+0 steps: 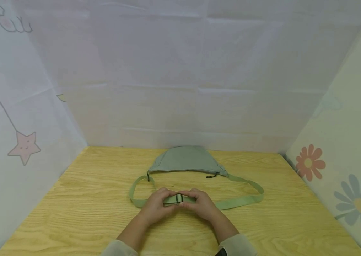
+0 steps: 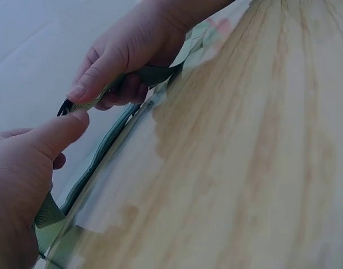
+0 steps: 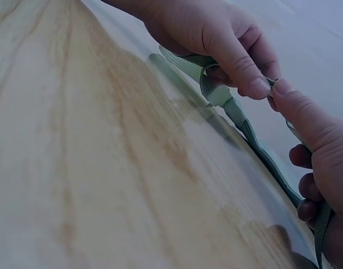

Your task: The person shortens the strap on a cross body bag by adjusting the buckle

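Both hands meet over the green strap [image 1: 239, 202] of a grey-green sling bag, one on each side of its dark slide buckle [image 1: 179, 198]. My left hand [image 1: 156, 207] pinches the strap just left of the buckle between thumb and fingers. From the other side, my right hand [image 1: 200, 205] grips the strap with thumb and index finger at the buckle's edge. In the left wrist view the thumbs nearly meet at the buckle [image 2: 64, 107]. Behind the hands lies the bag body [image 1: 187, 160], flat on the table, its zipper pull [image 1: 211, 176] hanging toward the front.
The strap loops out on both sides of the hands over the wood-grain table [image 1: 97, 199]. A pale cloth backdrop [image 1: 180, 78] rises at the table's back edge. Printed side panels stand left and right, with a pink star [image 1: 24, 146] and flowers [image 1: 310, 162].
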`<action>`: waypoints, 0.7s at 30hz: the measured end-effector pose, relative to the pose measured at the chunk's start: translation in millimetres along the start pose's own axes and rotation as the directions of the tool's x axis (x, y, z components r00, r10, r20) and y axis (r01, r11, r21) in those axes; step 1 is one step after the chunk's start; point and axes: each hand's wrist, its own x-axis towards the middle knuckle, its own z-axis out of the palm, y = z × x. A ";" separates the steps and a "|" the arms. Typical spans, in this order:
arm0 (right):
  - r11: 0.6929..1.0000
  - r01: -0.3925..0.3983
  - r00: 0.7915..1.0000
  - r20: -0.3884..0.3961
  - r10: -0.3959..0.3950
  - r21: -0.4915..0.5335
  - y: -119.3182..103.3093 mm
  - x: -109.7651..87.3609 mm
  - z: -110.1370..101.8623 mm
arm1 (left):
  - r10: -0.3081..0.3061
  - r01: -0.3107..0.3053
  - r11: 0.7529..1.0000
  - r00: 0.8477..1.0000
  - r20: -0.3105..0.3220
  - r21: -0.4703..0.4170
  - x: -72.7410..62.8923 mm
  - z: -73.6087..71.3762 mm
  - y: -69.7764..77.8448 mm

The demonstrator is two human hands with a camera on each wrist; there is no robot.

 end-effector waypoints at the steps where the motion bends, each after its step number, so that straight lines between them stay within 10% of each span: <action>1: 1.000 0.002 1.000 -0.001 -0.002 -0.003 -0.1 0.1 -0.1 | -0.004 0.004 1.000 1.000 0.001 -0.009 0.0 -0.1 0.2; 21: 0.999 -0.049 0.997 -0.062 0.049 -0.004 8.7 -5.8 -10.7 | -0.037 0.031 0.996 0.997 -0.071 -0.088 -1.4 -1.5 1.9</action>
